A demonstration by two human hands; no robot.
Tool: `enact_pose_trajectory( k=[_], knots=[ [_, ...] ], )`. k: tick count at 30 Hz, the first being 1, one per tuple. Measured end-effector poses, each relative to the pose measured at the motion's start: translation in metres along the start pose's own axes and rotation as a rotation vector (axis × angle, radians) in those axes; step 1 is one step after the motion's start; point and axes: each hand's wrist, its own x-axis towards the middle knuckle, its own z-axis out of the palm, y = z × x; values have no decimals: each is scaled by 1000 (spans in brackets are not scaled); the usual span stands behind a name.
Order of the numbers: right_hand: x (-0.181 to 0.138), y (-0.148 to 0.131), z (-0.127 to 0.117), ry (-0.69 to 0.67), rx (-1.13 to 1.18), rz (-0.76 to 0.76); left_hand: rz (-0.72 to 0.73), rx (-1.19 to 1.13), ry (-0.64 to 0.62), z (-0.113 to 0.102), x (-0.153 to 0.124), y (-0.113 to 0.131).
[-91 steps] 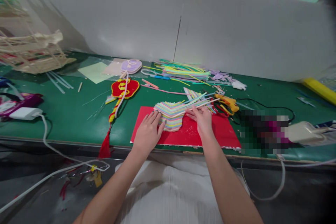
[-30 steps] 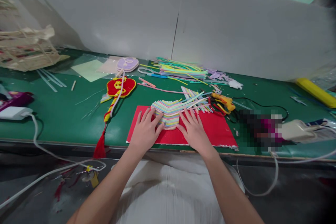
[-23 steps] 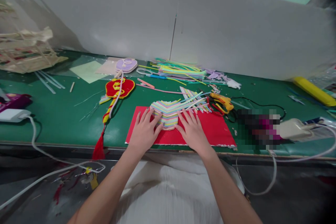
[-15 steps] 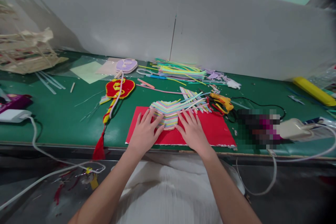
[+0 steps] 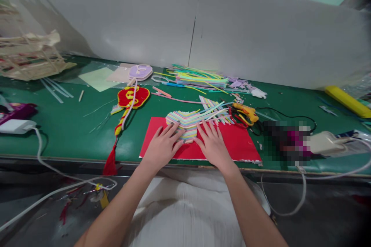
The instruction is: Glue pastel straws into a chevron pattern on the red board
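Note:
A panel of pastel striped strips (image 5: 189, 133), set in a V pattern, lies on a red board (image 5: 237, 142) at the table's front edge. My left hand (image 5: 164, 144) rests spread out, its fingertips on the panel's left part. On the other side my right hand (image 5: 211, 142) lies with fingers apart, touching the panel's right edge. Loose strip ends fan out to the upper right, beside a second striped piece (image 5: 205, 103). Orange-handled scissors (image 5: 245, 112) lie just right of these strips. Neither hand grips anything.
A red and yellow tasselled ornament (image 5: 133, 97) lies to the left. Behind are a bundle of coloured strips (image 5: 199, 79) and a lilac round piece (image 5: 140, 71). White cables (image 5: 39, 150) hang over the front edge. A yellow box (image 5: 348, 101) stands at the far right.
My left hand has shifted slightly, its fingers moving a little right and down over the striped panel. My right hand stays nearly in place.

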Motion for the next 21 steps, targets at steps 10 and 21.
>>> enact_pose_trajectory(
  k=[10,21],
  knots=[
    [0,0,0,-35,9,-15,-6,15,-10,-1,0,0],
    [1,-1,-2,-78,-19,-10,-28,2,-32,1,2,-1]
  ],
)
